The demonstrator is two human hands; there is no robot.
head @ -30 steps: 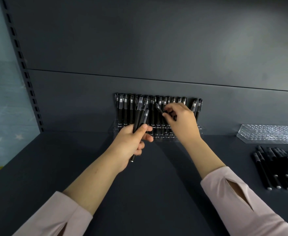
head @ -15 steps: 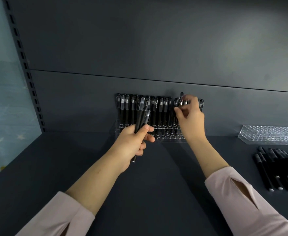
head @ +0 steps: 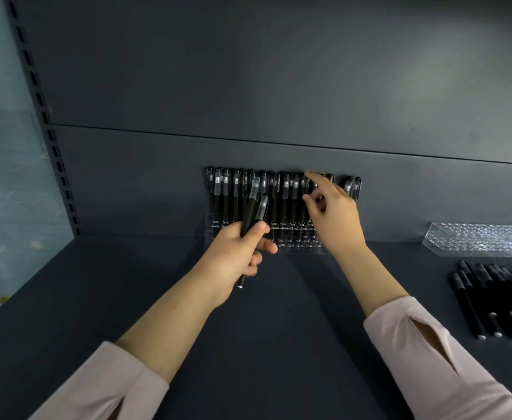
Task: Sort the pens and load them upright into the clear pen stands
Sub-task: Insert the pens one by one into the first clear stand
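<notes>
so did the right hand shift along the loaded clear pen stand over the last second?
Yes. The right hand rose from the stand's base to the pen caps, staying over the right half of the upright black pens.

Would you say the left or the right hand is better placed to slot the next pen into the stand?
Right, probably. The right hand is free, fingers open at the pen stand, and can take a pen from the left hand, which grips two spare pens beside it.
</notes>
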